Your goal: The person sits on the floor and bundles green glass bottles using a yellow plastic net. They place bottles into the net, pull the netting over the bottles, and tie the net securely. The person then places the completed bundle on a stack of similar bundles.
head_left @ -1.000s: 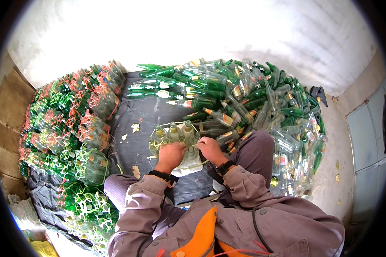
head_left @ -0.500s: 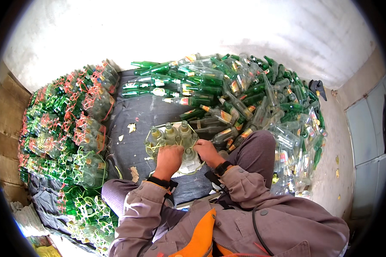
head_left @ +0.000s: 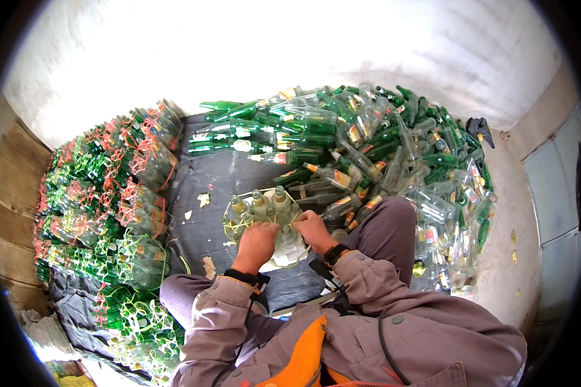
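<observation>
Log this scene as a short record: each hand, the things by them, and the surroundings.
Left hand: curled over the bottle cluster, grip hidden
Right hand: at the cluster's right side, grip unclear
Bottle cluster: clear glass, upright, yellow-green strapping around it
Left side: bundled bottles, green and clear
Right side: loose bottles, green and clear, heaped
Underneath: dark sheet

Hidden at centre, under the left hand (head_left: 257, 245) and right hand (head_left: 314, 231): exact finger positions among the yellow-green straps (head_left: 236, 229), with parts of the nearer clear bottles (head_left: 260, 205). Cut off at the lower edge: grey-brown jacket (head_left: 394, 332) and, in the lower-left corner, a yellow object (head_left: 77, 381) (kind indeterminable). Too small to read, right of centre: labels (head_left: 341, 178) on heaped bottles (head_left: 440, 158).
</observation>
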`<state>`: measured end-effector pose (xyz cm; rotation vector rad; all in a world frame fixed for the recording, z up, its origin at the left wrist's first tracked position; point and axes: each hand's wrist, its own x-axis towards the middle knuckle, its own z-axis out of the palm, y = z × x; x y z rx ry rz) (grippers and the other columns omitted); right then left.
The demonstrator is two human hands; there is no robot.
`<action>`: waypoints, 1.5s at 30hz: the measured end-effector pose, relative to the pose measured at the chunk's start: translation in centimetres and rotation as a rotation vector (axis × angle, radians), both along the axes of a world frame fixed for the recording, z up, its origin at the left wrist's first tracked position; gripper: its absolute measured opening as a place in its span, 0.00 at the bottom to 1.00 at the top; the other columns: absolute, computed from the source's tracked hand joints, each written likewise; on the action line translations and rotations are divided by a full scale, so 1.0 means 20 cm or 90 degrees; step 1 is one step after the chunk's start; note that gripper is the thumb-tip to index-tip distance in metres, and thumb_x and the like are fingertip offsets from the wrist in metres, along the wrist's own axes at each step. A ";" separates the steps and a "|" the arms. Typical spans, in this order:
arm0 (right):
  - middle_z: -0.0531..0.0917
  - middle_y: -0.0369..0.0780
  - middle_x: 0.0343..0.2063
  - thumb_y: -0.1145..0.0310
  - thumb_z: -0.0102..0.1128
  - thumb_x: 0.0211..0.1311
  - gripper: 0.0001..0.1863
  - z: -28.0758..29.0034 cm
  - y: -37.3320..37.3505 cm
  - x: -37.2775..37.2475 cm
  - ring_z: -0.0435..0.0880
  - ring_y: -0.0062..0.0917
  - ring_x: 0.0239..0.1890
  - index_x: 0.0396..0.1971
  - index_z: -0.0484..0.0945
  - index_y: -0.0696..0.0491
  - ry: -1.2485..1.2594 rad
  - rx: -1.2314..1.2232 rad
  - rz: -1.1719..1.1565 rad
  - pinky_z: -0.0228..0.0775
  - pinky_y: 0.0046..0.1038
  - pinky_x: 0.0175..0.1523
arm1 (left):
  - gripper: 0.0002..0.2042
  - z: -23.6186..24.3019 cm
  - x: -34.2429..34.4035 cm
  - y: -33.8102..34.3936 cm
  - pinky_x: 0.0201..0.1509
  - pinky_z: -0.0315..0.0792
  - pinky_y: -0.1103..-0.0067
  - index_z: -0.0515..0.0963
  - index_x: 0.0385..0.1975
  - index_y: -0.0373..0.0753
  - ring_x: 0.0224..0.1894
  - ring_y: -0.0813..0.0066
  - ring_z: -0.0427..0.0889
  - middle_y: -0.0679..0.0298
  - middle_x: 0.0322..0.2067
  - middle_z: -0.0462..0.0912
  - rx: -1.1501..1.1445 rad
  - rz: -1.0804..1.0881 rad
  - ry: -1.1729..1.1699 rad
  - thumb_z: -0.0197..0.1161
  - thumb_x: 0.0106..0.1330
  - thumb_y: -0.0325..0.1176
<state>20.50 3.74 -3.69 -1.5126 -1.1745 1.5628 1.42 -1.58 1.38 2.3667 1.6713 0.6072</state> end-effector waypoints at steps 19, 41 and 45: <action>0.83 0.37 0.50 0.82 0.57 0.61 0.32 0.04 0.10 0.03 0.82 0.20 0.48 0.67 0.68 0.56 0.115 0.032 0.175 0.73 0.24 0.53 | 0.12 0.17 -0.16 -0.04 0.46 0.78 0.62 0.80 0.46 0.41 0.43 0.50 0.84 0.54 0.41 0.84 -0.106 0.130 -0.119 0.62 0.63 0.32; 0.85 0.51 0.37 0.70 0.59 0.60 0.29 -0.06 -0.16 -0.12 0.86 0.41 0.38 0.64 0.70 0.52 -0.079 0.199 0.087 0.75 0.35 0.45 | 0.27 -0.18 -0.41 0.05 0.41 0.82 0.68 0.71 0.55 0.25 0.35 0.56 0.90 0.47 0.34 0.88 -0.289 0.444 -0.371 0.69 0.56 0.27; 0.84 0.56 0.39 0.68 0.57 0.62 0.29 0.00 -0.19 -0.11 0.83 0.56 0.44 0.65 0.66 0.51 -0.171 0.181 0.082 0.74 0.46 0.49 | 0.22 0.01 -0.28 0.04 0.41 0.82 0.62 0.72 0.56 0.31 0.37 0.52 0.89 0.45 0.34 0.87 -0.222 0.399 -0.026 0.60 0.61 0.29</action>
